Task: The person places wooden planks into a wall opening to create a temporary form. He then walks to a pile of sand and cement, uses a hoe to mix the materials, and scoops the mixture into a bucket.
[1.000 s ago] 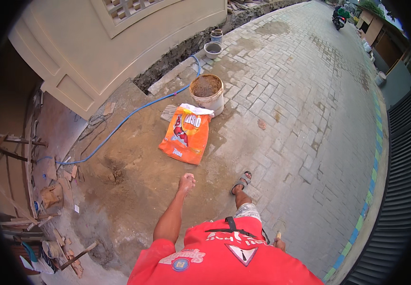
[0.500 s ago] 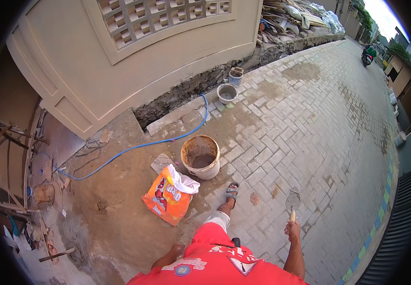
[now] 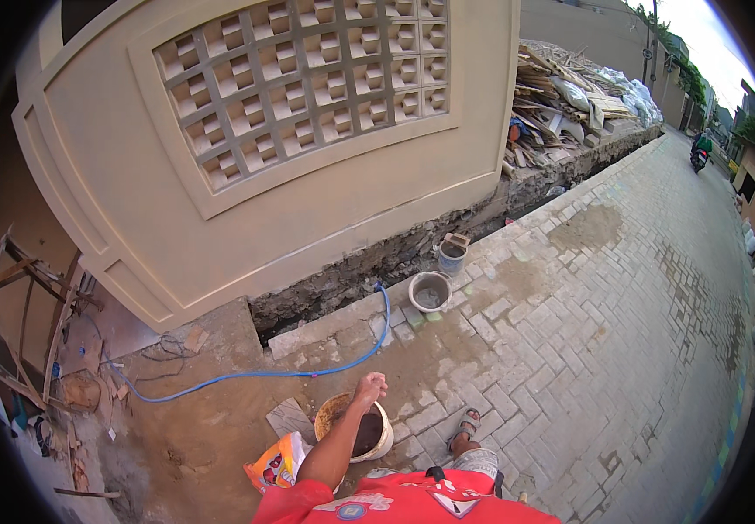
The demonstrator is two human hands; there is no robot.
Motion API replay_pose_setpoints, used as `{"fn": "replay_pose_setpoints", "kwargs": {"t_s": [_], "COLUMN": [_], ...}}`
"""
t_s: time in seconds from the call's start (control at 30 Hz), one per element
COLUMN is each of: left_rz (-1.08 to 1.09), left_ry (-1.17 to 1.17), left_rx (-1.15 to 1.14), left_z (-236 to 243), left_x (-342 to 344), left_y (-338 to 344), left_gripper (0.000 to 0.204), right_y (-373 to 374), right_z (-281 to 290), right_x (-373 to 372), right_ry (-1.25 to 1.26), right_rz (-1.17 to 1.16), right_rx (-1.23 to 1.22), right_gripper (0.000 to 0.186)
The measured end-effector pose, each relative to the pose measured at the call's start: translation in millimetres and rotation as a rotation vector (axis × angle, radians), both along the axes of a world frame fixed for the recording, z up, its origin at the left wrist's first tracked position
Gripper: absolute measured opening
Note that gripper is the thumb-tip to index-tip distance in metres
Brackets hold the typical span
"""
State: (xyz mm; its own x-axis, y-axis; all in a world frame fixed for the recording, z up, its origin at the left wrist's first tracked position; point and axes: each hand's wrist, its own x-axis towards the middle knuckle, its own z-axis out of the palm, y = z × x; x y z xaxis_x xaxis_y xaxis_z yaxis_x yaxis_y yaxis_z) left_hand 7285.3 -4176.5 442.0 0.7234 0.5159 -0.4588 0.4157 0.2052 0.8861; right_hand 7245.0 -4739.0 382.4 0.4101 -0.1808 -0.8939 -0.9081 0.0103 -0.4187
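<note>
My left hand (image 3: 370,388) is raised over the far rim of a stained whitish bucket (image 3: 383,441), its fingers curled closed. Whether they hold anything is hidden. Dark wet mix (image 3: 367,434) shows inside the bucket, partly covered by my forearm. Beside the bucket, on the left, an orange and white bag (image 3: 277,465) lies partly behind my arm. My right hand is out of view.
A blue hose (image 3: 259,375) curves across the ground toward a trench (image 3: 342,297) along the cream wall (image 3: 246,249). Near the trench stand a grey bucket (image 3: 430,293) and a smaller pail (image 3: 451,255). A rider on a motorbike (image 3: 699,157) is far up the paved lane (image 3: 569,349).
The view has tilted up toward the wall. My left arm has come in over the bucket. My right hand, which held a trowel, has left the picture. The motorbike is farther off.
</note>
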Motion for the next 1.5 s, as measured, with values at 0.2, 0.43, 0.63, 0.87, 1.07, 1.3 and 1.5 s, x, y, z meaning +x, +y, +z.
{"fn": "replay_pose_setpoints", "kwargs": {"t_s": [0.2, 0.43, 0.63, 0.87, 1.07, 1.3, 1.5], "left_rz": [0.018, -0.103, 0.316, 0.473, 0.332, 0.404, 1.135], "left_ry": [0.158, 0.567, 0.711, 0.491, 0.415, 0.553, 0.297], "left_rx": [-0.263, 0.073, -0.183, -0.147, -0.291, -0.750, -1.242], "left_z": [-30.5, -150.4, -169.7, -214.6, -226.5, -352.4, -476.9], "left_x": [127.2, 125.8, 152.4, 298.0, 464.9, 590.0, 635.4], "left_y": [-19.9, -6.0, -10.9, 59.8, 68.6, 39.4, 33.2], "left_gripper": [0.026, 0.024, 0.021, 0.017, 0.018, 0.052, 0.063], "right_y": [22.8, 76.6, 157.4, 223.8, 284.2, 347.1, 390.9], "right_z": [-22.9, -4.8, 49.4, 19.9, 24.0, -17.4, -62.4], "right_x": [193.6, 426.2, 597.9, 705.7, 766.7, 849.3, 872.0], "right_ry": [0.015, -0.124, -0.261, -0.215, -0.085, 0.095, 0.446], "right_rz": [0.080, 0.288, 0.527, 0.616, 0.818, 0.857, 0.522], "right_rx": [0.032, 0.120, 0.057, 0.084, 0.090, 0.266, 0.602], "right_gripper": [0.015, 0.015, 0.012, 0.013, 0.018, 0.041, 0.052]}}
